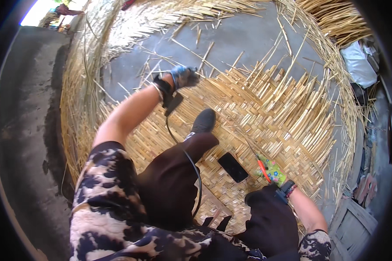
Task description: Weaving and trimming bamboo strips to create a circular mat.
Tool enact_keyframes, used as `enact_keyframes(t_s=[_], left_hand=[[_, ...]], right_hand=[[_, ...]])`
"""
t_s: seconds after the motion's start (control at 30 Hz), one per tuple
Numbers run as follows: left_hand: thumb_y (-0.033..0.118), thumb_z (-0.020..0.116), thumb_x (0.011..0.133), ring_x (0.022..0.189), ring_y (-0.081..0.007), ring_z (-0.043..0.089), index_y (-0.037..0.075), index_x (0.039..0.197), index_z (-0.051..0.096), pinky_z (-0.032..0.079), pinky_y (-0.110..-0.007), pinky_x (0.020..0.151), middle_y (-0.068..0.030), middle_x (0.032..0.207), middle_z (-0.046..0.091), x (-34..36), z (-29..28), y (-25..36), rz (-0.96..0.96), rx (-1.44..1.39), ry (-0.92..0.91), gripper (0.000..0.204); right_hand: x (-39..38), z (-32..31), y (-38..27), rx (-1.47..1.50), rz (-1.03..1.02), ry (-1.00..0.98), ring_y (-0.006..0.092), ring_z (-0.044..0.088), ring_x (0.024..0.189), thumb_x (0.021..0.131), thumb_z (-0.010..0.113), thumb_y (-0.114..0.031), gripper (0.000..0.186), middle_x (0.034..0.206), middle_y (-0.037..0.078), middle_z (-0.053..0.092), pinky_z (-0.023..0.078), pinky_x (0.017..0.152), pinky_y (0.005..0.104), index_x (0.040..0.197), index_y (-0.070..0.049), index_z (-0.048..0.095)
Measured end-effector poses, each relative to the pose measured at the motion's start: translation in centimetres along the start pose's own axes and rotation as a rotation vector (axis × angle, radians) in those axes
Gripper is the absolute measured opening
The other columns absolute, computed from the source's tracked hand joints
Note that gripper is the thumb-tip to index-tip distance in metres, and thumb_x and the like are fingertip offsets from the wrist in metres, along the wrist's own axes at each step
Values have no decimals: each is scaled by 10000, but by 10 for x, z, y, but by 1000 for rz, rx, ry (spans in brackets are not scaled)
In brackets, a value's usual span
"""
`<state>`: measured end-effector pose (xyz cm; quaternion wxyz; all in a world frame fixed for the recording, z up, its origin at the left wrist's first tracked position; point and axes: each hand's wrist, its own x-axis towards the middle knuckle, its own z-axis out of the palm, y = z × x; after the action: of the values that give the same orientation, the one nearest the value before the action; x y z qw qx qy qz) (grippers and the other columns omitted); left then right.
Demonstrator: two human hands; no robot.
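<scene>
A large mat [244,108] woven from split reed strips spreads under me, with loose strip ends along its far and right edges. My left hand [185,77], in a blue and grey glove, reaches to the mat's far edge. Its fingers look curled in; what they hold, if anything, I cannot make out. Low on the right, my right hand [273,170], in a yellow-green flowered glove, is closed on an orange-handled tool [263,170] with a long thin metal end pointing up and left over the weave. A black phone [233,167] lies on the mat left of that hand.
My shoe [204,121] rests on the mat. Loose strips [200,37] lie scattered over the grey floor [239,32]. Bundled reeds [335,19] and a white sack [359,64] are at the far right. A black cable [195,167] runs across my leg. Another person [64,9] shows at the far left.
</scene>
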<state>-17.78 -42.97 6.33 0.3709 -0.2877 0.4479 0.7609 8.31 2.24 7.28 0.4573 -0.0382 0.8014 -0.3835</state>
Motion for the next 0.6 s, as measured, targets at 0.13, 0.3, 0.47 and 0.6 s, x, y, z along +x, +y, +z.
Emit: enact_keyframes(t_s=[0.13,0.3,0.47,0.6], left_hand=[[148,441,814,700,-267,570,73,844,525,481,-372,636,-55,754,551,52,-76,-57,1307,936,-276,116],[219,532,791,559,-150,493,74,818,505,413,-253,488,-26,693,516,61,20,-51,167,-315,223,151],[209,627,741,575,-97,486,-6,818,584,412,-222,532,-18,707,559,26,23,-40,346,79,496,232],[153,607,741,640,-113,540,-26,831,588,431,-219,587,-55,758,587,4,52,-49,522,130,409,201]], right_hand=[[19,-9,-41,743,-18,-154,105,513,597,793,496,-202,463,694,23,507,420,501,277,1205,-52,346],[64,-23,-98,1100,-115,-356,-3,453,599,857,439,-229,358,674,-46,450,409,517,206,1146,-23,394],[137,4,-145,1161,-227,-153,84,534,734,843,465,-254,423,844,15,551,450,670,210,1196,-46,361],[199,14,-132,1244,-175,-302,140,556,809,832,478,-262,428,946,59,565,458,727,245,1197,-63,376]])
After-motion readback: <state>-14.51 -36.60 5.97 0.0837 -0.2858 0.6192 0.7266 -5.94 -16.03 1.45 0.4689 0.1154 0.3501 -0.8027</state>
